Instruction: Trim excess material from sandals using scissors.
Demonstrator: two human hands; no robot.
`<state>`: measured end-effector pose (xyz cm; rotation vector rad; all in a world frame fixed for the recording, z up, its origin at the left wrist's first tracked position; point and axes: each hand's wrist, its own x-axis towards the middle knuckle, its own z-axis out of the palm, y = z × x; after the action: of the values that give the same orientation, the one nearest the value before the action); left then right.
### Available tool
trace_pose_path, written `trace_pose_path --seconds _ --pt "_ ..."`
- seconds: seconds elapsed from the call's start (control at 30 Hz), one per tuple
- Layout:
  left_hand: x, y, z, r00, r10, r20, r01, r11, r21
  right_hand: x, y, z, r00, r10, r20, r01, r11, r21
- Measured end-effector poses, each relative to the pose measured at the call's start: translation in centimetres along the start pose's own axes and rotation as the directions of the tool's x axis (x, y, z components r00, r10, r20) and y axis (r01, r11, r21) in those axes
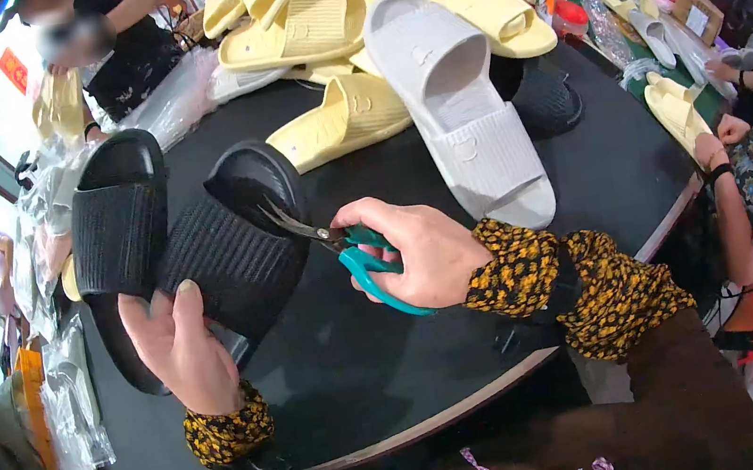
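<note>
A round black table with a pale rim fills the middle of a crowded workroom, where other people sit around its far and right edges; one person's forearm rests at the right edge, another person in black stands beyond the far left edge. At the far side of the table lies a heap of yellow slippers, with one yellow slipper lying apart toward the centre and a white slipper stretching from the heap toward the right edge; a dark slipper is mostly hidden behind it. Clear plastic bags are piled along the far left edge, and more hang off the left side, too crumpled to tell what they hold. Small boxes stand on a green surface at the far right, their contents too small to make out. Near the left edge the left hand is curled around a pair of black slippers, held upright above the table, thumb on the front one. The right hand is closed around teal-handled scissors, whose blades stand slightly apart with their tips at the strap of the nearer black slipper. The head camera's rim cuts off the room's edges.
</note>
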<state>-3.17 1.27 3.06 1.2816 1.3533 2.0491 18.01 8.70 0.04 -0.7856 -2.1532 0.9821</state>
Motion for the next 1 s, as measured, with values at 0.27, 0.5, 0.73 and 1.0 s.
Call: trace_pose_path --seconds 0.27,0.5,0.73,1.0 --pt "-0.3 -1.1 0.6 0.999 0.027 -0.030 -0.028 1.000 -0.008 -0.2 0.5 0.4 0.998 0.033 0.062 -0.029 0.997 -0.069" --pt "-0.8 -1.7 0.5 0.992 0.113 -0.047 -0.111 0.993 0.031 -0.4 0.3 0.6 0.997 0.050 0.066 -0.044 0.996 -0.082" --pt "-0.9 -2.1 0.3 0.993 0.119 -0.006 -0.119 0.993 0.004 -0.5 1.2 1.3 0.996 -0.079 -0.050 0.075 0.995 -0.070" --pt "-1.1 -2.3 0.5 0.993 0.119 0.023 -0.119 0.993 -0.005 -0.6 1.3 1.0 0.996 -0.081 -0.033 0.078 0.994 -0.078"
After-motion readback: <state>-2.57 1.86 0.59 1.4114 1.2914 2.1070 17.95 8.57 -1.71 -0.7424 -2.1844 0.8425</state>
